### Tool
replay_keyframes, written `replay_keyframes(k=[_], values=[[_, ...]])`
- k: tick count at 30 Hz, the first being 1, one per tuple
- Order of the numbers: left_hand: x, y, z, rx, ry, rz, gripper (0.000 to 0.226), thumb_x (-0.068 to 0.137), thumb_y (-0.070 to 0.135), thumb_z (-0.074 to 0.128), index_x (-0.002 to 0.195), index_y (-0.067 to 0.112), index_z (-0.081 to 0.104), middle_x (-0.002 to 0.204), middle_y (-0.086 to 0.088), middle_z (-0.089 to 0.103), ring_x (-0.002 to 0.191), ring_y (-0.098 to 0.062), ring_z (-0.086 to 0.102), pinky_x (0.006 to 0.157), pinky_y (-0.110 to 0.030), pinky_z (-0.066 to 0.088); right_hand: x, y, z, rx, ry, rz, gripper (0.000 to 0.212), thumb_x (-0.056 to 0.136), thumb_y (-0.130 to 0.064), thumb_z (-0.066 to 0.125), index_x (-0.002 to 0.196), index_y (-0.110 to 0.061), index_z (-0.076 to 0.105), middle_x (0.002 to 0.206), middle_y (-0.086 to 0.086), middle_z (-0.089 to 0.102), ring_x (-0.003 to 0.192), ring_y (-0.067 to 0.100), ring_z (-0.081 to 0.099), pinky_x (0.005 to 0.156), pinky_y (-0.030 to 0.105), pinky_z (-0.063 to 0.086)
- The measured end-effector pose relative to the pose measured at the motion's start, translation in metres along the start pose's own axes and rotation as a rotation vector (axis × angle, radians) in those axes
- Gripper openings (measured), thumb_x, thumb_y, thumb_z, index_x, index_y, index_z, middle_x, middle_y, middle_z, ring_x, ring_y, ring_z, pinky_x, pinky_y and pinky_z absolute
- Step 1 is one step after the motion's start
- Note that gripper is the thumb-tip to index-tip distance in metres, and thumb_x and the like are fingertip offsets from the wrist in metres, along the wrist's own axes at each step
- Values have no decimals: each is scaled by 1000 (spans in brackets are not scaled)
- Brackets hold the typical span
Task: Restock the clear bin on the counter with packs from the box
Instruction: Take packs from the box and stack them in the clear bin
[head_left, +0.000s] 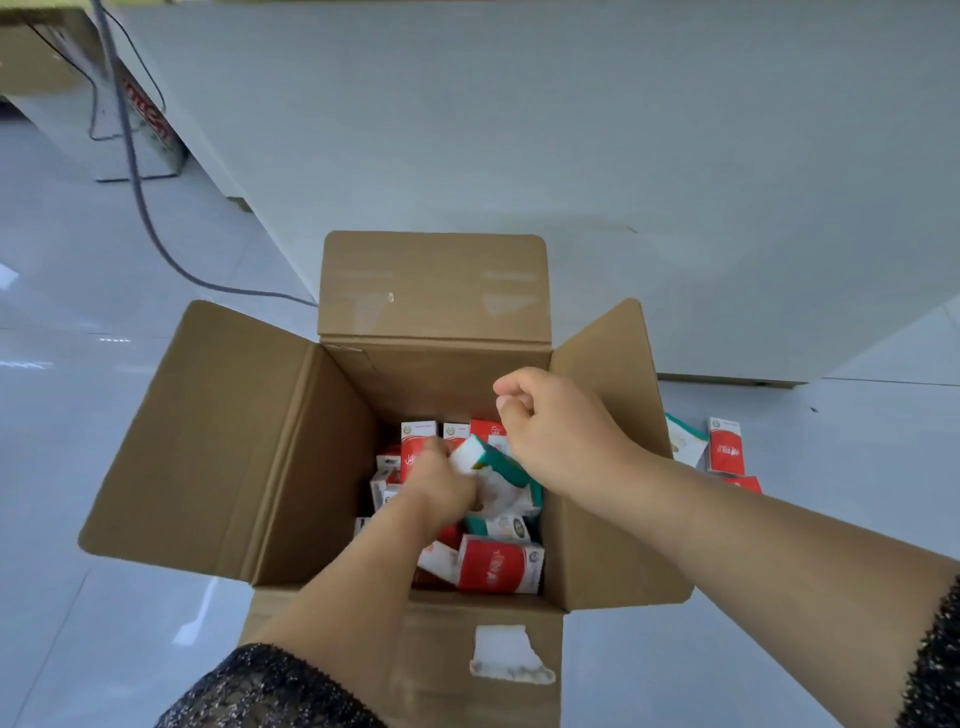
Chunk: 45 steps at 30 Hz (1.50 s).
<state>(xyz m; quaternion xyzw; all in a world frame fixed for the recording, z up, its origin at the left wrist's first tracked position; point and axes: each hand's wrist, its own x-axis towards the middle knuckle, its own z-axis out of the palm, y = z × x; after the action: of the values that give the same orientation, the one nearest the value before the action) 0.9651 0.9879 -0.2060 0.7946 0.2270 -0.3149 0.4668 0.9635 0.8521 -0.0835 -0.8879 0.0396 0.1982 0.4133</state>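
**Both hands over the open box**

The box (249, 441) stands on the floor (104, 467) with all four flaps folded out. Its far flap leans on a white cabinet (571, 130). Red-and-white and teal-and-white packs (498, 566) lie jumbled in the bottom of it, some upright along the far wall and others tipped on their sides.

The left hand (441, 483) reaches deep among them. A tilted teal pack (493, 460) lies against its thumb side. The fingers are blurred and partly hidden by the packs, so I cannot tell whether they grip anything.

The right hand (550, 421) hangs above the box near the right flap, higher than the left. Its fingers are curled into a loose fist with the thumb against the forefinger, and nothing shows in it.

Just beyond the right flap, more packs lie on the floor: a teal one (685, 441), and a red one (726, 449) standing beside it.

The near flap carries a torn white label (509, 654). A grey cable (140, 197) runs down across the floor on the left to the cabinet. Dark lace sleeves (270, 691) cover both upper forearms.
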Motion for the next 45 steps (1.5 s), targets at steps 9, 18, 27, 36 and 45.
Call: replay_keyframes(k=[9,18,27,36,45], values=[[-88,47,-84,-537,68,23,50,76,-7,69,112,12,40,102,-13,63,77,-24,72,72,-44,59,-37,-65,-35,-92,-12,-25,30,101,-29,38,128,-26,50,120,-4,62,100,13,61,74,27,52],[-202,158,-162,-628,171,326,50,75,0,71,119,9,48,112,-13,66,94,-25,68,65,-32,58,-82,-197,-105,-205,156,-249,32,99,-26,42,130,-26,50,131,-2,57,106,17,57,89,28,48],[-369,254,-236,-581,275,473,33,85,14,66,115,10,51,107,-13,67,90,-25,67,67,-32,57,-182,-323,-213,-263,217,-434,36,98,-26,40,133,-27,45,130,-3,52,109,17,52,81,26,42],[-525,375,-282,-599,352,613,12,87,17,62,94,9,57,76,-10,64,60,-21,59,48,-25,47,-267,-417,-322,-403,346,-640,41,95,-21,42,136,-23,42,134,0,46,119,22,47,95,31,39],[-580,496,-304,-633,229,658,28,81,25,60,105,11,59,84,-9,62,61,-16,54,45,-20,37,-274,-487,-411,-453,616,-772,45,88,-16,54,132,-17,46,134,-1,41,122,20,39,100,32,38]])
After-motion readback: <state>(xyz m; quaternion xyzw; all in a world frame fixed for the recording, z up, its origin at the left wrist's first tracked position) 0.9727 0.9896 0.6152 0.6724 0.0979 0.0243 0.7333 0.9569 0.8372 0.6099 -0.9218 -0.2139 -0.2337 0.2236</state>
